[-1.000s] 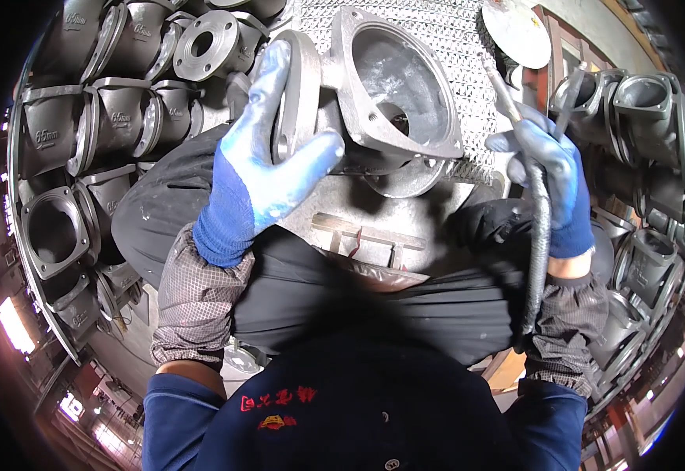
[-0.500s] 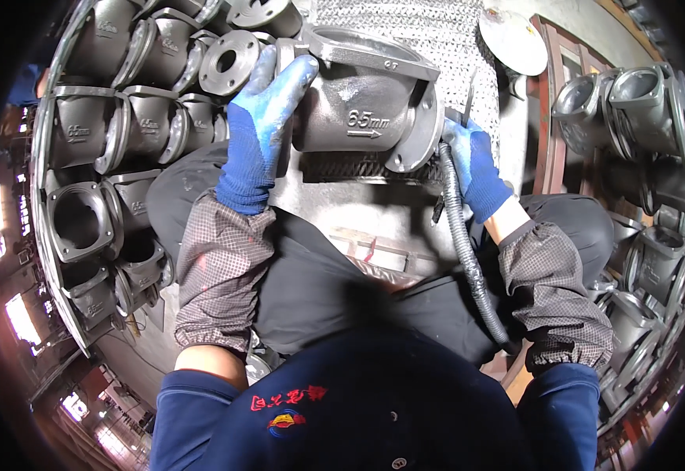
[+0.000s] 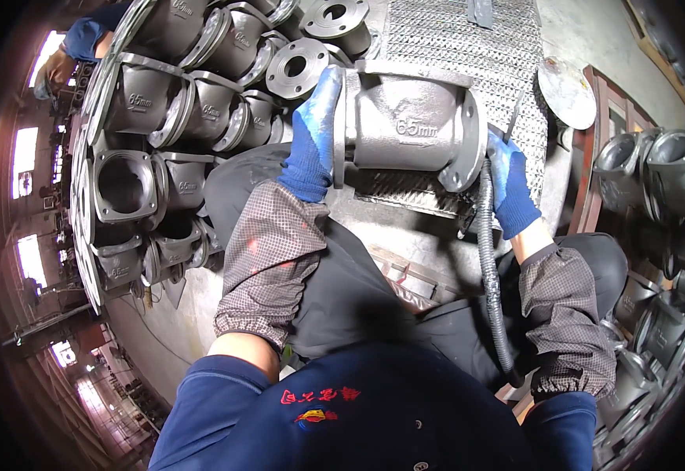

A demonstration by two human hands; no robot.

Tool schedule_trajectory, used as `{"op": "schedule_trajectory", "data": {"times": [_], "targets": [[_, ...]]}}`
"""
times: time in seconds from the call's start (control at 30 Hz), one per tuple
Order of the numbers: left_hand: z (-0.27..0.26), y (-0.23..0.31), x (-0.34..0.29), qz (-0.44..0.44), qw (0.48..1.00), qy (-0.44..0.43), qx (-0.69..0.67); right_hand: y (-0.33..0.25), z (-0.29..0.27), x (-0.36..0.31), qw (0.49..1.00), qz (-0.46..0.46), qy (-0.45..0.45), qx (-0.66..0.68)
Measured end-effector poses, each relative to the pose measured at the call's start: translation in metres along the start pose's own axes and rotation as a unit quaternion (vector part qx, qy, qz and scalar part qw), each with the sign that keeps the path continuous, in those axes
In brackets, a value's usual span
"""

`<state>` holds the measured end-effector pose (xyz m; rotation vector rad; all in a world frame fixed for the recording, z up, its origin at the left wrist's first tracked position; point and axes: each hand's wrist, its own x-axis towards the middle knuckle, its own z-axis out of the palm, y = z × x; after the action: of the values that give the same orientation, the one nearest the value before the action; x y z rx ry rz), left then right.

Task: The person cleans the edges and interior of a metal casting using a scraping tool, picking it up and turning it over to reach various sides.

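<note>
A grey cast-metal valve body (image 3: 409,129) with round end flanges lies sideways over a ridged metal mat (image 3: 460,55). My left hand (image 3: 316,129), in a blue glove, grips its left flange. At the right flange is my gloved right hand (image 3: 509,177), closed around a tool mostly hidden by the flange and fingers. A thin dark rod (image 3: 517,118) sticks up from that hand, and a ribbed grey hose (image 3: 487,259) runs down from it across my right thigh. Whether the tool touches the valve body, I cannot tell.
Several similar valve bodies (image 3: 142,102) are stacked in rows on my left. More castings (image 3: 672,165) stand on the right. Behind my right hand is a pale round disc (image 3: 566,93) beside a rust-red frame (image 3: 593,157). Another person's arm (image 3: 83,43) shows at the far upper left.
The valve body has tipped so its upper opening no longer shows. The whole view has shifted, with the hands and valve body now farther right. Both hands keep their places at the flanges.
</note>
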<state>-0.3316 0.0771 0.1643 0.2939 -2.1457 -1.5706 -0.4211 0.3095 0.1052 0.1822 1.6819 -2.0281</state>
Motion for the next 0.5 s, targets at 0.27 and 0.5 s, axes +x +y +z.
{"op": "schedule_trajectory", "data": {"times": [0.27,0.5], "targets": [[0.016,0.010,0.015,-0.171,0.955,0.078,-0.231,-0.004,-0.012,0.025,0.997,0.051,-0.053,0.032],[0.011,-0.014,0.016,0.200,0.955,-0.015,0.217,-0.006,-0.011,0.028,0.997,0.075,-0.020,-0.024]]}}
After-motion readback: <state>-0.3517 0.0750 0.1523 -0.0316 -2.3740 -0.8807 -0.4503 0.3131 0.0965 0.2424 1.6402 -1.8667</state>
